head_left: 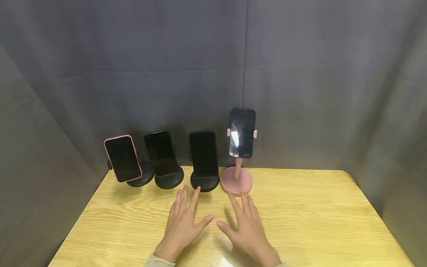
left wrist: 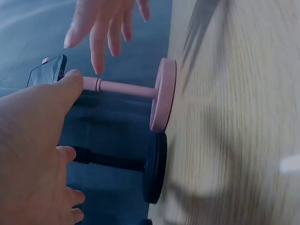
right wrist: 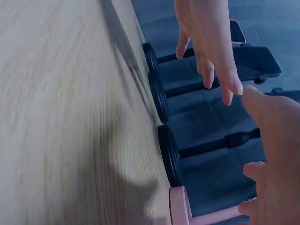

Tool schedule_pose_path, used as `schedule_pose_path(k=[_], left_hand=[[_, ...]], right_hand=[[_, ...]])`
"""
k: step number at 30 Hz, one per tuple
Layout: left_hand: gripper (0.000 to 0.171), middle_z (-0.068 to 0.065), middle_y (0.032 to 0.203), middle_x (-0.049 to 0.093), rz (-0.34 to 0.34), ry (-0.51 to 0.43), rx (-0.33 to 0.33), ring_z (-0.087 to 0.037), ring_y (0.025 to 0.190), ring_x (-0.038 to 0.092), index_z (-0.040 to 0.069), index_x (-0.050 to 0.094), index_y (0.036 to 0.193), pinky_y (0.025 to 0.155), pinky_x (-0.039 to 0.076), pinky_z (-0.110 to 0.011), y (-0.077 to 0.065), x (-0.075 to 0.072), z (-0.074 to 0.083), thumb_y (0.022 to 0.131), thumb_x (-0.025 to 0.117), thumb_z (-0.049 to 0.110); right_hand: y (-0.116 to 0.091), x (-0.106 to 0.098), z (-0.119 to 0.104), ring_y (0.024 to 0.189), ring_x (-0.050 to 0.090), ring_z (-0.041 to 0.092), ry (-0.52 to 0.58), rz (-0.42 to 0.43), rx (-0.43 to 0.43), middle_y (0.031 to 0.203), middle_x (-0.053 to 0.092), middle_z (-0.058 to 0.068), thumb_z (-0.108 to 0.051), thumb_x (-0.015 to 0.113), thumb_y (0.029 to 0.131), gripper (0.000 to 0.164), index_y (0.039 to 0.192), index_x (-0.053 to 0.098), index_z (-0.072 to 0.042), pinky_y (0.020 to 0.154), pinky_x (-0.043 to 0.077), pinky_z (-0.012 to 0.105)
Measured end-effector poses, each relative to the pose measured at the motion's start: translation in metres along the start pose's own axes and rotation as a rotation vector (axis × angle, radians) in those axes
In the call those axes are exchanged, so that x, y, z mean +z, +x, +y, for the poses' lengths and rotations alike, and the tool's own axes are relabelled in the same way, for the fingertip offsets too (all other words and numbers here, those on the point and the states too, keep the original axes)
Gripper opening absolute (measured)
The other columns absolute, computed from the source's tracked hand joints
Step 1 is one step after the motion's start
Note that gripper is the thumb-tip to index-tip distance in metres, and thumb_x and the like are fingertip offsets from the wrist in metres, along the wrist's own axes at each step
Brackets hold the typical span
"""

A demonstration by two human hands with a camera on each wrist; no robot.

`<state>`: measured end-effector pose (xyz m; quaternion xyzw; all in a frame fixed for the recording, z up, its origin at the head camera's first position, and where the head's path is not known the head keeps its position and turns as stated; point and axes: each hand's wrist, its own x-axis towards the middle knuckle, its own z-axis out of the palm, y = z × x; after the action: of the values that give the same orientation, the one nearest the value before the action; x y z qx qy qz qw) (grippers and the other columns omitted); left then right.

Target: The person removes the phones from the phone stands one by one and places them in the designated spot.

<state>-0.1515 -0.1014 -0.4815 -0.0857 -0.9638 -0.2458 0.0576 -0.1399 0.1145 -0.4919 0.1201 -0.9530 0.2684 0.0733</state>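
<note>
In the head view my left hand [head_left: 182,226] hovers over the table in front of the third black phone stand [head_left: 205,184], fingers spread and holding nothing. My right hand [head_left: 246,230] is held with fingers extended in front of the pink phone stand [head_left: 236,181], also holding nothing. The pink stand carries a dark phone [head_left: 242,133] between its pink clamps. A black phone [head_left: 204,154] sits on the third stand. Both wrist views show the hands apart from the stands' stems and bases; part of each hand is cut off there.
Further left stand a second black phone stand [head_left: 169,179] with a black phone [head_left: 161,153], and a black stand [head_left: 142,174] with a pink-edged phone [head_left: 123,158]. All line the back of the wooden table [head_left: 317,215]. A grey curtain [head_left: 300,81] hangs behind.
</note>
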Motion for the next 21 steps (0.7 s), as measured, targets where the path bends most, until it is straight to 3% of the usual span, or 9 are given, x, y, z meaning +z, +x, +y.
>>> schedule_pose_path(k=[10, 21], left_hand=[[0.089, -0.021, 0.166, 0.021, 0.093, 0.026, -0.01, -0.044, 0.153, 0.025, 0.022, 0.029, 0.16, 0.113, 0.034, -0.067, -0.004, -0.018, -0.004, 0.09, 0.066, 0.063], [0.082, -0.018, 0.158, 0.039, 0.198, 0.02, -0.023, -0.04, 0.133, 0.052, 0.019, 0.039, 0.155, 0.097, 0.05, -0.061, -0.01, -0.039, -0.012, 0.089, 0.071, 0.055]], right_hand=[[0.004, -0.008, -0.012, 0.15, 0.033, 0.04, 0.022, 0.03, -0.074, 0.164, 0.031, 0.015, -0.058, 0.073, 0.084, 0.09, 0.157, 0.036, -0.021, 0.11, 0.041, 0.063], [0.012, -0.013, -0.033, 0.141, 0.047, 0.031, 0.062, 0.051, -0.157, 0.153, 0.048, 0.009, -0.045, 0.076, 0.086, 0.074, 0.148, 0.049, -0.014, 0.105, 0.049, 0.054]])
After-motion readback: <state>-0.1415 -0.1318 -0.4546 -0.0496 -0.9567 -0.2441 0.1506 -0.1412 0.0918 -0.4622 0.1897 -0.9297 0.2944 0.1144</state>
